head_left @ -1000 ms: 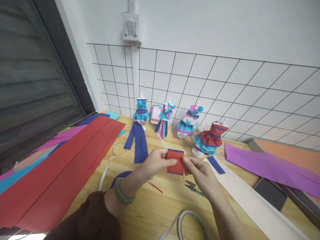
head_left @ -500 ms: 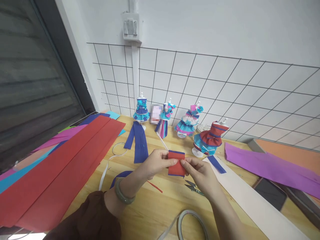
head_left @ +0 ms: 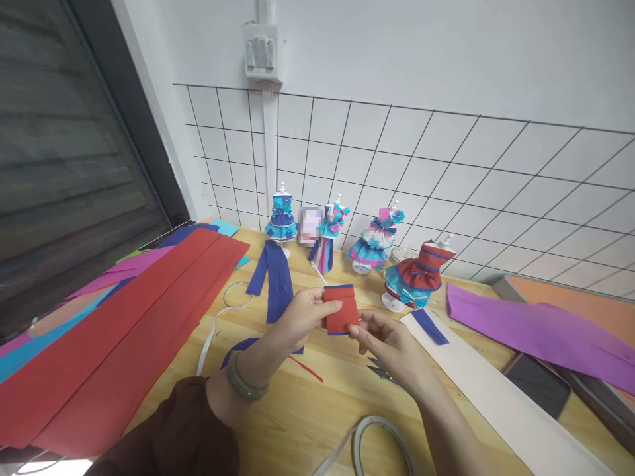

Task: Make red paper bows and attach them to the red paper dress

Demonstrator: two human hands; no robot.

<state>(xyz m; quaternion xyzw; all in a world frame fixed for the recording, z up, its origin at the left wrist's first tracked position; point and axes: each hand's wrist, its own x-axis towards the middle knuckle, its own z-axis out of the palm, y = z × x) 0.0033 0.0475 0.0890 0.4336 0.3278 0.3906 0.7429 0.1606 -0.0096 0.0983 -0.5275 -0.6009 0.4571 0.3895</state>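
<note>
A small red paper piece [head_left: 342,316] with dark blue strips along its top and bottom edges is held up above the table. My left hand [head_left: 308,312] pinches its left side, thumb lying across the front. At the lower right corner, my right hand [head_left: 384,336] grips the paper between thumb and fingers. Thread snips [head_left: 381,370] lie on the table, partly hidden under my right hand. A thin red paper strip [head_left: 306,368] rests below my left hand. Dark blue paper [head_left: 280,284] lies behind my left hand.
Several small dress forms in paper dresses, including a red and blue one [head_left: 427,271], stand along the wall. Long red paper [head_left: 149,317] covers the left side. A tape roll [head_left: 357,449] lies in front. White paper [head_left: 489,383], purple paper [head_left: 536,330] and a phone [head_left: 538,385] are at right.
The red paper piece has moved slightly left and up with both hands. My right thumb has shifted from its front middle to the lower right corner.
</note>
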